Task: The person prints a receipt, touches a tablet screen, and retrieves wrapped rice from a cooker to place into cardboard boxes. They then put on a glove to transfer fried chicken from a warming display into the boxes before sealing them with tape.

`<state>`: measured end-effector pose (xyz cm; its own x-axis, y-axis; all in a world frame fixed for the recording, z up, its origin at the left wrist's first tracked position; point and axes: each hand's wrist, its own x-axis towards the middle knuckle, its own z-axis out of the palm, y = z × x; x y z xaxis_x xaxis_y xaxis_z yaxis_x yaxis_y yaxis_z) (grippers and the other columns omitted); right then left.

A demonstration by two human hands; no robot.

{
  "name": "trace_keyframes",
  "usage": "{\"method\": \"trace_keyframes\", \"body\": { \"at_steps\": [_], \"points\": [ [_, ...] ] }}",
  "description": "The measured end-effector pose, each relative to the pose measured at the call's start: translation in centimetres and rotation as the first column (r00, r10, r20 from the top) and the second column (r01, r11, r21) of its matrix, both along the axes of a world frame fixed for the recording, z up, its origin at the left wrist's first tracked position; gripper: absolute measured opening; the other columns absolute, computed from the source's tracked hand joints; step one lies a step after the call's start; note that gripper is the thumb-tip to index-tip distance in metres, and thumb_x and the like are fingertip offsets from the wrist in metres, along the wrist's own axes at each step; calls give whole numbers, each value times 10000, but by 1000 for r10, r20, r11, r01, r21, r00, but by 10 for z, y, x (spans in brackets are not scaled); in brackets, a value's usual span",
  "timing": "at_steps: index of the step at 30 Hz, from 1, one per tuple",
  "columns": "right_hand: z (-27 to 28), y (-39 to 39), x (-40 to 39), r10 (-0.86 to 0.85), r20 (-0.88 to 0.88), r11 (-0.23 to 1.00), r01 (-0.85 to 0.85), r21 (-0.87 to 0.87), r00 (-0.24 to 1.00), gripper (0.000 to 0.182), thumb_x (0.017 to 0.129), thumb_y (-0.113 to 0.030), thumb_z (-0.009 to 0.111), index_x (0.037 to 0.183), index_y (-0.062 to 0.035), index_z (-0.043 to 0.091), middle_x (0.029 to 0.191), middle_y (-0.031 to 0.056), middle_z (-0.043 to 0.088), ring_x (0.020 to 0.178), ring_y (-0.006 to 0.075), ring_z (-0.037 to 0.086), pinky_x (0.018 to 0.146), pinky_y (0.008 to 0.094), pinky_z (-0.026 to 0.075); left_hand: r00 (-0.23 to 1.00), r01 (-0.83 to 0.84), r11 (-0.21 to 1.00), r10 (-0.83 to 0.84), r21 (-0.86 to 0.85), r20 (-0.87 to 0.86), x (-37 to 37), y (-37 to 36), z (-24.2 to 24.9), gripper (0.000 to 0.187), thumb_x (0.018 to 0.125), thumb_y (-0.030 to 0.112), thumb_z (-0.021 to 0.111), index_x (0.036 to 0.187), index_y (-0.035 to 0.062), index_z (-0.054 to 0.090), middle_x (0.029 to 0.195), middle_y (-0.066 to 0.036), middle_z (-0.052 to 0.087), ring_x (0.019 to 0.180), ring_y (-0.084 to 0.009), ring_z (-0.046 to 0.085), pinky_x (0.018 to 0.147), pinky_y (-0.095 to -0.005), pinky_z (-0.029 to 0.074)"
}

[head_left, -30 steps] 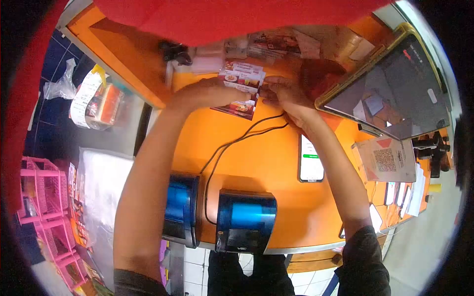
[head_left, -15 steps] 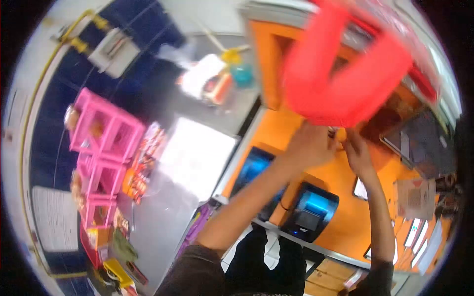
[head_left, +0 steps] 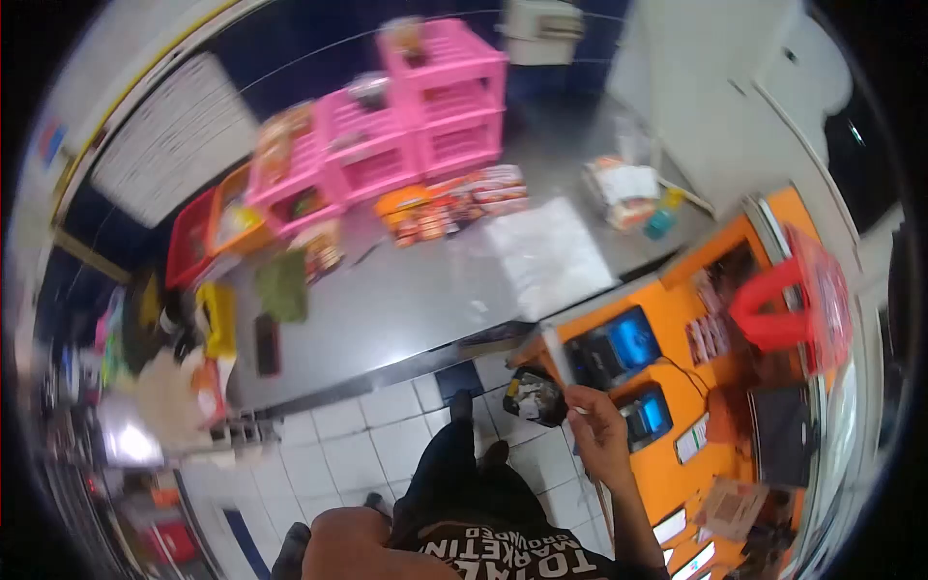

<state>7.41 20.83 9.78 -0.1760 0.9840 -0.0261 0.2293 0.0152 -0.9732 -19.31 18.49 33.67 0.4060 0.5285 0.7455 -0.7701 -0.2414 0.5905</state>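
My right hand (head_left: 601,445) is held over the left edge of the orange counter, thumb and fingers pinched together. A tiny pale bit shows at the fingertips, too small to name. Just left of the fingers, a small dark bin (head_left: 534,396) with crumpled white paper in it stands low by the counter. My left hand is out of view; only part of a bent bare arm (head_left: 348,546) shows at the bottom. The red bag (head_left: 773,304) with its looped handle stands on the far right of the counter, away from my hand.
Two black printers (head_left: 619,348) with blue-lit tops and a phone (head_left: 692,438) lie on the orange counter (head_left: 681,387). Along the steel worktop (head_left: 387,324) are pink stacked baskets (head_left: 454,97), snack packets (head_left: 449,203), white sheets (head_left: 551,256) and a green cloth (head_left: 282,287).
The view has swung left toward the steel worktop. Both hands were at the bottom of the red bag; now they are away from it, my right hand near the bin and my left out of sight.
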Motion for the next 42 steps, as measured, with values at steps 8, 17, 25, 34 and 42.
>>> {"method": "trace_keyframes", "body": {
  "at_steps": [8,17,25,34,42],
  "points": [
    [1,-22,-128,492,-23,859,-490,-153,870,271,966,-44,608,1231,8,600,1134,112,643,1062,180,641,855,281,534,858,-501,860,479,95,186,-83,-148,-4,310,926,232,660,969,-73,696,740,-166,651,496,-207,521,411,-312,360],
    [-11,-54,-339,686,183,723,-687,-73,704,265,962,-69,619,1219,-8,628,1073,107,690,986,157,662,832,288,531,542,-830,404,749,-385,-382,-277,-247,-99,276,906,256,673,990,2,605,775,-116,610,645,-171,593,596,-327,478],
    [-67,-59,-605,630,288,698,-689,198,721,175,902,-58,640,1067,-6,661,960,190,689,821,339,685,723,392,548,442,-424,-534,583,-732,-682,-474,-229,-339,358,968,302,604,1155,21,487,1026,-139,615,918,-232,639,831,-372,532],
    [-96,-25,-838,367,734,312,-819,481,571,211,841,-85,586,1021,-5,662,936,180,692,883,322,695,761,442,572,342,-380,-465,733,-800,-588,-510,-224,-408,347,976,203,644,1230,23,491,1205,-113,607,1121,-237,609,999,-447,506],
    [-74,-28,-845,290,925,108,-969,221,244,73,773,-86,639,819,-82,695,806,122,706,778,274,712,655,413,572,307,-428,-410,772,-805,-556,-508,-242,-403,372,962,141,660,1266,25,479,1254,-113,555,1132,-217,593,967,-397,525]
  ]
}}
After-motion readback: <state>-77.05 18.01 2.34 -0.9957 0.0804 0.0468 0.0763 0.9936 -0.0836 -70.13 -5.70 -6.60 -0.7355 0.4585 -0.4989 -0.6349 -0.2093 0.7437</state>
